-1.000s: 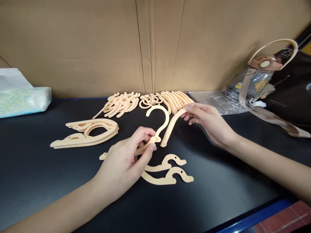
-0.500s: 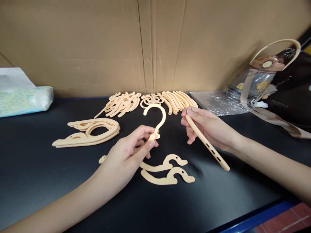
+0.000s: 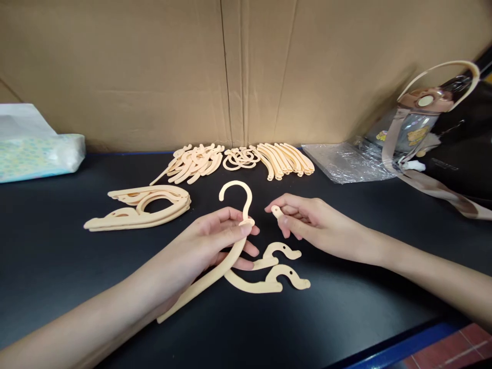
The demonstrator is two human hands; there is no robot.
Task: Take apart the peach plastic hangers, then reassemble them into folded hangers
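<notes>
My left hand [image 3: 226,238] is closed on a cream hanger hook [image 3: 248,197] and a long curved hanger arm [image 3: 209,279], pinched together where they meet. The hook curls upward and the arm slopes down to the left. Between the thumb and fingers of my right hand [image 3: 303,218] is another hanger arm [image 3: 275,210]. Only its rounded end with a hole shows; my hand hides the rest. Two wavy hanger pieces [image 3: 255,286] lie on the black table under and right of my left hand, one partly covered by it.
Folded hangers [image 3: 142,210] are stacked at the left. Along the back lie a pile of wavy pieces [image 3: 198,161], several hooks [image 3: 240,158] and a row of curved arms [image 3: 286,159]. A plastic bag [image 3: 342,161] and a strapped bottle [image 3: 418,120] stand right, a tissue pack [image 3: 42,154] left.
My left hand has turned, so the arm below the hook now shows, and the hook sits slightly lower. My right hand has moved down and left, turning its hanger arm end-on.
</notes>
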